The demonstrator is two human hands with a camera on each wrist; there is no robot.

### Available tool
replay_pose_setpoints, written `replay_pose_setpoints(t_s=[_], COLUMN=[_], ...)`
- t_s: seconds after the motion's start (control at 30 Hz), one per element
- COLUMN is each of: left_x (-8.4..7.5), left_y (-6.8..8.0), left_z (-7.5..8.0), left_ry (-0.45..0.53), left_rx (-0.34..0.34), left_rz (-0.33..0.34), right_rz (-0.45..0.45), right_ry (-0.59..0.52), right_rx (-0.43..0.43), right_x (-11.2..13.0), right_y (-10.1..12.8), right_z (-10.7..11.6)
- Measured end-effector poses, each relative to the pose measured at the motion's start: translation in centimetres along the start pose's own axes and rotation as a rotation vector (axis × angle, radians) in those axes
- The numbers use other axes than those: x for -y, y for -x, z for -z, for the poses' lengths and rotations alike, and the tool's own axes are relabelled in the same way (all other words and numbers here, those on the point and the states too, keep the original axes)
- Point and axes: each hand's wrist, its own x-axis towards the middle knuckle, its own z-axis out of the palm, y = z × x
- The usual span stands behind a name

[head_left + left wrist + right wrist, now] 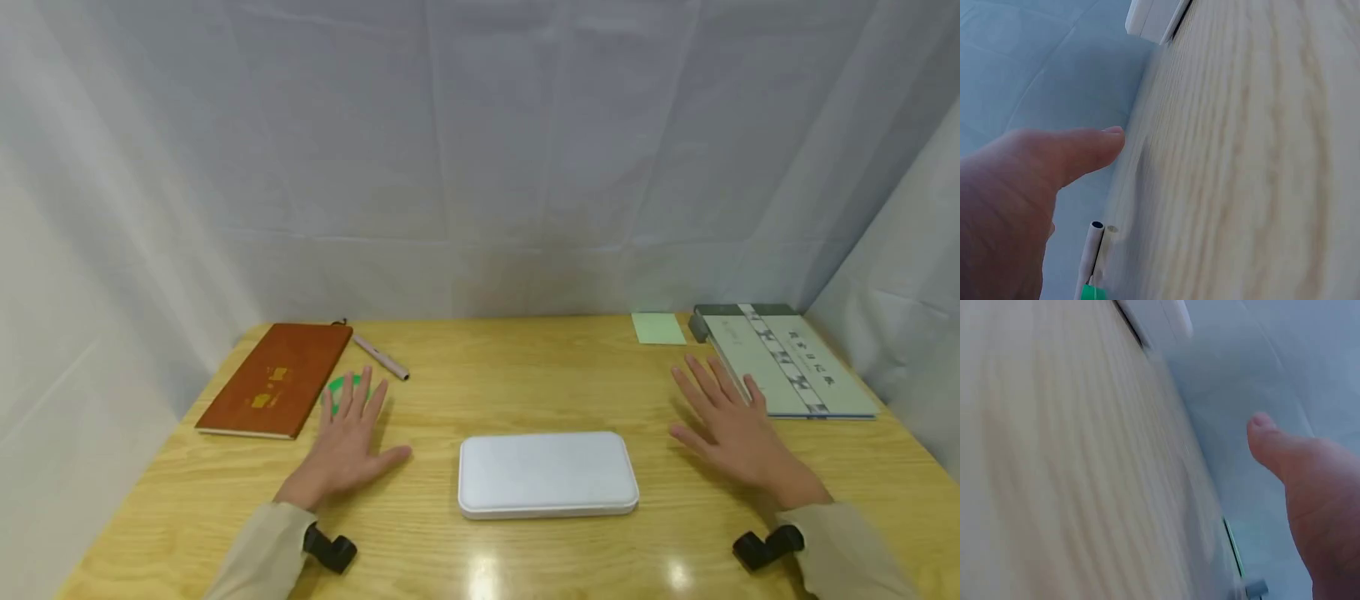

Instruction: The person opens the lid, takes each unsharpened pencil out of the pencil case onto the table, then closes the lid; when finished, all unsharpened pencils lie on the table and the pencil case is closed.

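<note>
Hands lie flat and spread on the table [480, 375], holding nothing: left hand [347, 442] beside a green disc [339, 387], right hand [731, 425] near a grey book [787, 358]. White case [547, 473] sits closed between them, untouched; nothing looks begun.

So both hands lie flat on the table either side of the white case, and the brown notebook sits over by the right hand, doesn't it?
Not quite. The brown notebook lies by the left hand, not the right hand; beside the right is a grey-green book. The head view shows this. Both hands are indeed spread open on the table, either side of the white case.
</note>
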Motion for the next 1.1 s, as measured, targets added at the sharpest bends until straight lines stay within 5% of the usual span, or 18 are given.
replay_pose_setpoints(t_s=[0.23, 0.67, 0.83, 1.1], left_x=[-0.9, -5.2, -6.5, -7.2], left_y=[-0.2, 0.1, 0.4, 0.6], left_z=[-0.7, -1.3, -1.8, -3.5], left_ry=[0.058, 0.256, 0.311, 0.370], left_rx=[-0.017, 0.090, 0.111, 0.034], left_rz=[-0.075, -0.339, -0.366, -0.321], right_rz=[0.114, 0.303, 0.322, 0.298], right_ry=[-0.093, -0.177, -0.213, -0.187], right_rx=[-0.002, 0.063, 0.105, 0.124], right_x=[3.6, 10.1, 11.0, 11.4], right_y=[-1.1, -1.4, -1.2, -1.1], right_z=[-0.4, -1.0, -1.4, -1.4])
